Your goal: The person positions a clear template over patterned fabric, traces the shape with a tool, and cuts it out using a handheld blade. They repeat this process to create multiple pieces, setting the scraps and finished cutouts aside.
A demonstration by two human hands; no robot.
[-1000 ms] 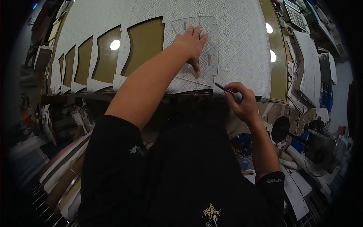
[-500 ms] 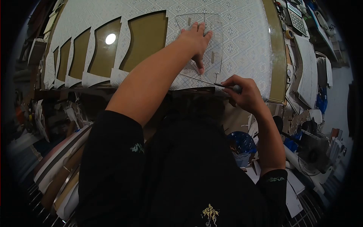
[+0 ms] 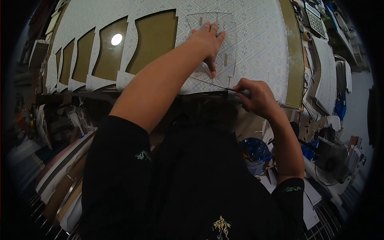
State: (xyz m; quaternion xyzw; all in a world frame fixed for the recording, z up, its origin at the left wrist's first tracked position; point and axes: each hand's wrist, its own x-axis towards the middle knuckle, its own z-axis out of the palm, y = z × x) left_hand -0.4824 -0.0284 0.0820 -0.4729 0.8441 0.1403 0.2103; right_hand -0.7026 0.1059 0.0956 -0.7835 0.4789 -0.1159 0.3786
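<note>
The left hand (image 3: 206,42) lies spread on a clear template (image 3: 231,44) atop the olive table's (image 3: 295,60) patterned sheet (image 3: 260,40). Apart, the right hand (image 3: 258,97) pinches a slim tool (image 3: 247,93). Rightward are a calculator (image 3: 315,21) and fan (image 3: 332,163).

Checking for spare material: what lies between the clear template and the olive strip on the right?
Head view: patterned sheet between clear template and olive strip, bare except for the right hand at the near end.

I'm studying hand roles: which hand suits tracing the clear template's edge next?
Probably the right hand: it holds the slim tool by the clear template; the left hand lies spread on it.
</note>
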